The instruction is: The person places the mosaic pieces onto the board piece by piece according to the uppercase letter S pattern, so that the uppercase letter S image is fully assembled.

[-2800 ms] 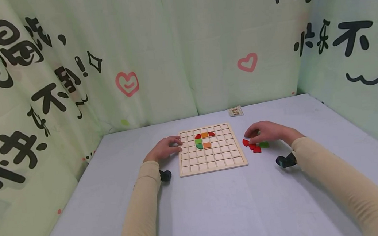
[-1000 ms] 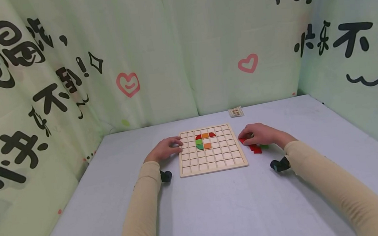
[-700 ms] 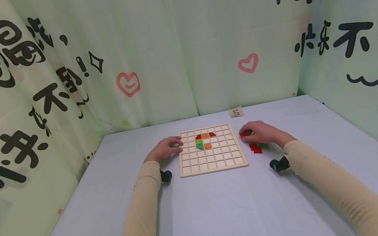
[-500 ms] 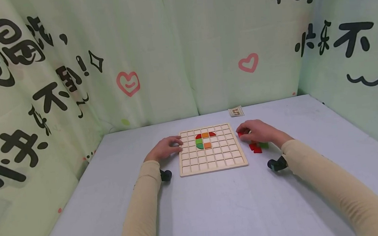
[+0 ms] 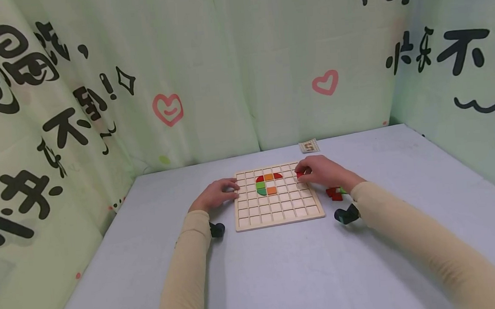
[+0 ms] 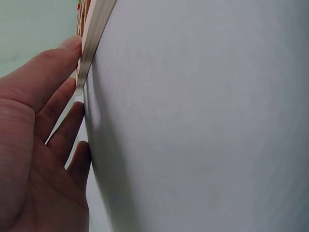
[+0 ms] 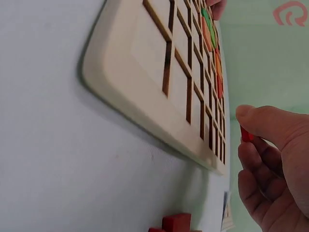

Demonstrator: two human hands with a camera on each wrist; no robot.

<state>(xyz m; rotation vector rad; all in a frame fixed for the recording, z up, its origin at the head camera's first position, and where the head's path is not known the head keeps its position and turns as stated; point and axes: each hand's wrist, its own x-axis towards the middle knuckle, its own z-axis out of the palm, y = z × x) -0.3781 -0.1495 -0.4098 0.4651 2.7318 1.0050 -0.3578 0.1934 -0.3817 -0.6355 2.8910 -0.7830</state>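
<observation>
A square wooden grid board [image 5: 253, 216] lies on the table, with several red, orange and green tiles [image 5: 268, 177] set in its upper cells. At its left edge, my left hand [image 5: 213, 194] touches the frame with thumb and fingertips, the fingers loosely extended. My right hand [image 5: 326, 172] is over the board's upper right side. Between its thumb and index finger it pinches a small red tile [image 7: 246, 135], whose shape is mostly hidden by the fingers. Loose red tiles [image 5: 335, 194] and a partly covered green tile [image 5: 342, 191] lie right of the board.
A small printed card [image 5: 309, 146] lies near the table's back edge. Black wrist cameras [image 5: 346, 214] hang below both wrists. A pale green curtain [image 5: 241, 68] with black writing and hearts surrounds the white-covered table [image 5: 281, 272].
My right hand has picked up a red tile from the loose group and carried it left, over the board's right side. The left hand and the board stay where they were.
</observation>
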